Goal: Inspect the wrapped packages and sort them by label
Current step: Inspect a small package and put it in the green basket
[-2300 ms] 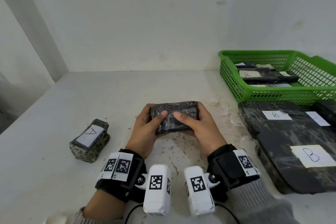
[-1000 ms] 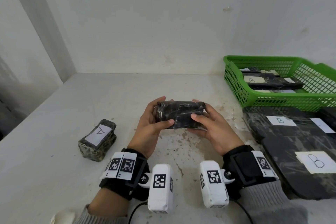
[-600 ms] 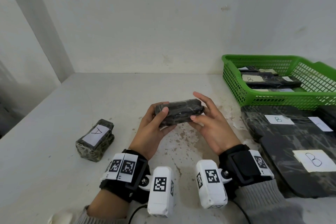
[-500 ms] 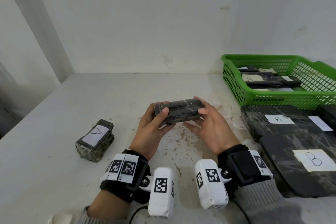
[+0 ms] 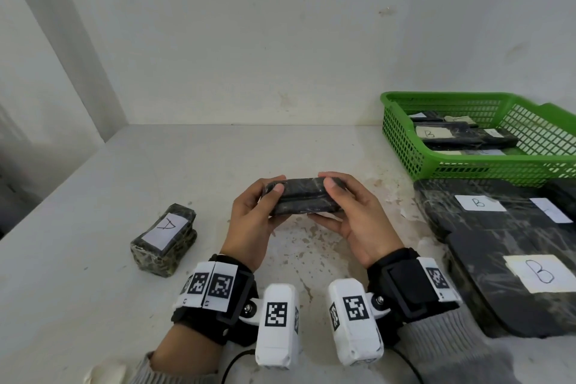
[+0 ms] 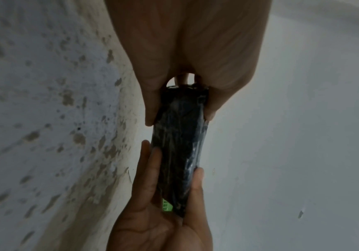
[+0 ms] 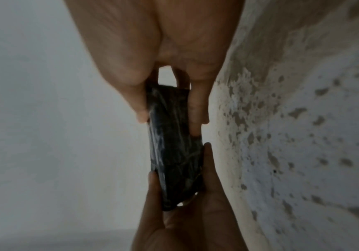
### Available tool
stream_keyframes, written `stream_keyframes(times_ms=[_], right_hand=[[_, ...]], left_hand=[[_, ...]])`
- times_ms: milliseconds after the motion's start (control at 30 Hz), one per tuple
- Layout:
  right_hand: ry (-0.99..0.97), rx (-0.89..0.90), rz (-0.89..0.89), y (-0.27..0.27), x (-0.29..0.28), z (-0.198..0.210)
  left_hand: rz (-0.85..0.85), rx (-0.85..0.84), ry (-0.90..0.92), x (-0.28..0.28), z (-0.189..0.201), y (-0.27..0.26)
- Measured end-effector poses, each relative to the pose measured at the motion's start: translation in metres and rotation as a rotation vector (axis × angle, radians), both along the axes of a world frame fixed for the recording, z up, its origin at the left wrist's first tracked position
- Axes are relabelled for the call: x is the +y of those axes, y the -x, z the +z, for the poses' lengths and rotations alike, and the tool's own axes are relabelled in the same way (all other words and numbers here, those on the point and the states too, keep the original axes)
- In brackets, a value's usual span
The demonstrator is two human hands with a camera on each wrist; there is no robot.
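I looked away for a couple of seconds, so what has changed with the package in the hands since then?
The held package was tipped from its broad face to its narrow edge facing the camera; no label shows. The left hand and right hand kept gripping its ends. The A package, B packages and green basket stayed put.

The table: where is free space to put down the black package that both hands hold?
Bare table lies between the A package and the green basket, back to the wall. Crowded on the right: B packages fill that side below the basket. Both the left hand and right hand keep their grip on the black package.
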State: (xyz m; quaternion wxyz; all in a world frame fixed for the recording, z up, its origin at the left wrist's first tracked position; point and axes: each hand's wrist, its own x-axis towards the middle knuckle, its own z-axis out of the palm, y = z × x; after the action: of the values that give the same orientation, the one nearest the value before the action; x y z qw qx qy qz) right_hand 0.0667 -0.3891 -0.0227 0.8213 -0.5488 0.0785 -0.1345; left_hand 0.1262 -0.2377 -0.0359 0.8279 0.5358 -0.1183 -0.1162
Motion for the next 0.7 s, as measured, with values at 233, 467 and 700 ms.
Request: stream_keyframes(times_ms=[233, 467, 700], right_hand=[[0.061, 0.029, -0.093, -0.0022, 0.0006, -0.0028], [0.221, 0.097, -0.136, -0.0031, 0.0045, -0.0068], [0.149, 0.174, -0.077, -0.0028, 0.0024, -0.0059]], left_hand=[[-0.011, 0.048, -0.016, -0.0008, 0.0045, 0.0024], [-0.016, 0.035, -0.062, -0.0032, 0.0015, 0.0021], [-0.037, 0.043, -0.039, -0.0031, -0.0035, 0.0001]])
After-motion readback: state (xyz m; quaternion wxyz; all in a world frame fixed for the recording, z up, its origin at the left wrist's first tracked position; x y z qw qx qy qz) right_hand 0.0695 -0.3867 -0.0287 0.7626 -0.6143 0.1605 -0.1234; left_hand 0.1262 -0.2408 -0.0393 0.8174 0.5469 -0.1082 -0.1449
